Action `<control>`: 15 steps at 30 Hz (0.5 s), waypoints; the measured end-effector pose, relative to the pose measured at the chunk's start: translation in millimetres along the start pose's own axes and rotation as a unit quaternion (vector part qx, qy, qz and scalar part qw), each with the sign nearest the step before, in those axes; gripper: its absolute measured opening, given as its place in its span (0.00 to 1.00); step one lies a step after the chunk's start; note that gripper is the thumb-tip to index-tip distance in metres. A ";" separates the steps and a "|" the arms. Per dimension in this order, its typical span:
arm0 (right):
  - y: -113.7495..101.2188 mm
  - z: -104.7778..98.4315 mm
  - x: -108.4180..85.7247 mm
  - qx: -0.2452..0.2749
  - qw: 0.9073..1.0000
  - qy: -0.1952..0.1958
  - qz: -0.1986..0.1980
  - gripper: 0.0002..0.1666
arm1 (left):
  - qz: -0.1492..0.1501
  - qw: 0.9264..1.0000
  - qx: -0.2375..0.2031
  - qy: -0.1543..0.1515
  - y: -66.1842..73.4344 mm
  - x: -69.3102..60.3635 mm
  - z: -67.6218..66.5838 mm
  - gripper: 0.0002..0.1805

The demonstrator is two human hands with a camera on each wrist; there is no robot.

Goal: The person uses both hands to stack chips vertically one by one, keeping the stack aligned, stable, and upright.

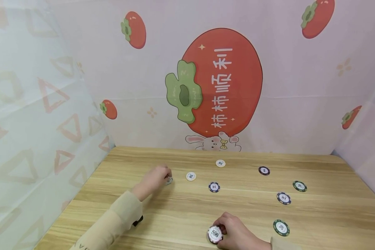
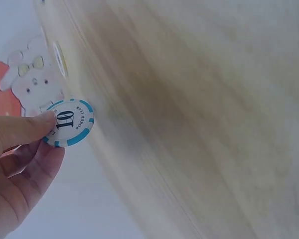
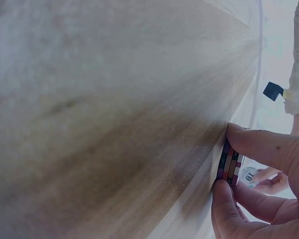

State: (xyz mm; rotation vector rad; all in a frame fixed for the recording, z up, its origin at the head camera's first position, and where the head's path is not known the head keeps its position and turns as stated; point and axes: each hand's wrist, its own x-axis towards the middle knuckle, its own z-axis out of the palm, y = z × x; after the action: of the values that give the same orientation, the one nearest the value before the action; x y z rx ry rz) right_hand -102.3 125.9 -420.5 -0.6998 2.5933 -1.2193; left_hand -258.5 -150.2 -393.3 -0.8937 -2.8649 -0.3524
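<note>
Between the thumb and fingers of my left hand (image 1: 154, 180) is a white poker chip with light blue edge marks (image 2: 75, 122), printed 10. It is tilted, and in the left wrist view its face shows clearly at the table's edge. My right hand (image 1: 239, 234) grips a short stack of poker chips (image 1: 215, 234) by its sides, near the front of the table. A chip printed 500 tops that stack. Dark, red and tan edges of the stacked chips (image 3: 230, 162) show in the right wrist view; part of the stack is hidden by the fingers.
Single chips lie spread on the wooden table (image 1: 181, 211): two whitish 50 chips (image 1: 191, 176), two blue 10 chips (image 1: 214, 187), two green 20 chips (image 1: 281, 227) and a dark purple chip (image 1: 264, 170). A printed cloth wall (image 1: 284, 121) stands behind.
</note>
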 end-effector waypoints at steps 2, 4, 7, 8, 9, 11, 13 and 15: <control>0.0 0.2 0.0 0.000 1.000 0.001 0.000 0.20 | 0.018 1.000 0.010 0.003 5.4 -2.1 -0.8 0.03; 0.0 0.4 -0.1 -0.001 1.000 0.001 0.000 0.20 | 0.033 0.999 0.013 0.001 11.1 -3.8 -2.1 0.03; -0.1 0.5 -0.1 -0.001 1.000 0.001 0.001 0.21 | 0.056 0.998 0.013 0.001 20.1 -6.1 -4.9 0.03; -0.1 0.6 -0.1 0.000 1.000 0.001 0.002 0.21 | 0.065 0.998 0.013 0.002 22.9 -7.0 -5.8 0.03; -0.1 0.6 -0.1 0.000 1.000 0.000 0.003 0.21 | 0.074 0.997 0.014 0.003 25.8 -7.8 -6.7 0.03; -0.1 0.7 -0.2 0.002 1.000 -0.001 0.004 0.21 | 0.094 0.995 0.019 0.008 31.1 -9.0 -8.0 0.03; -0.1 0.7 -0.4 0.003 1.000 -0.001 0.006 0.21 | 0.109 0.994 0.020 0.006 36.6 -10.1 -9.5 0.04; -0.2 0.6 -0.6 0.003 1.000 0.000 0.007 0.20 | 0.117 0.993 0.016 -0.003 42.7 -11.0 -11.2 0.03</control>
State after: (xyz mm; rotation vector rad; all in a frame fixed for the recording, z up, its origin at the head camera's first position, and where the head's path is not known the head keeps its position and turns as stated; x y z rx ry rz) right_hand -101.5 125.6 -420.8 -0.6795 2.5891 -1.2220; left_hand -224.5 -125.0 -376.6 -1.2093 -2.7212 -0.2774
